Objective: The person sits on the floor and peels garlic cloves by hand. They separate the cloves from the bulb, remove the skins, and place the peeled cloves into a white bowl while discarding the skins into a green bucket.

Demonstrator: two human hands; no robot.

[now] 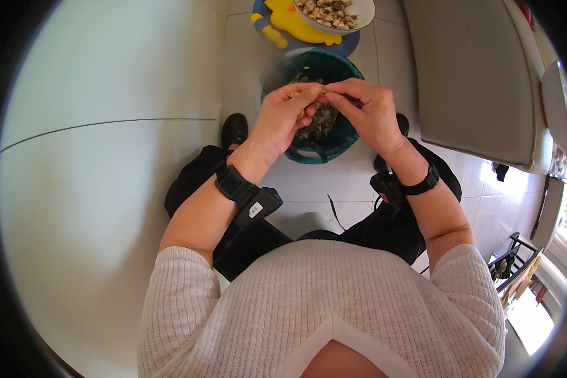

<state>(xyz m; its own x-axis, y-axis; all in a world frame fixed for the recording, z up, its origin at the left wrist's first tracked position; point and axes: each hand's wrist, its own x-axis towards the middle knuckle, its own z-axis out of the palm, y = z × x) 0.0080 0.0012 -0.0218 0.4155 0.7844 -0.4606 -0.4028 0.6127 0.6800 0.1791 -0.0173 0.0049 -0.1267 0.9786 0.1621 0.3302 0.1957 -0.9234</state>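
My left hand (283, 111) and my right hand (371, 108) meet at the fingertips above a bin. Between them they pinch a small tan piece (324, 92), too small and too covered to name. More tan bits show among the curled fingers of my left hand. Beneath the hands stands the round bin with a dark green plastic liner (345, 137). Greenish-brown plant-like scraps (319, 122) lie inside it, partly hidden by my hands. Beyond the bin is a white bowl (366, 21) filled with small cream and brown food pieces (328, 15).
The bowl rests on a yellow and blue children's stool (283, 19). A pale panelled surface (108, 141) rises on the left, and a grey upholstered piece of furniture (472, 90) on the right. A black rack (512, 260) stands at lower right on the tiled floor (316, 186).
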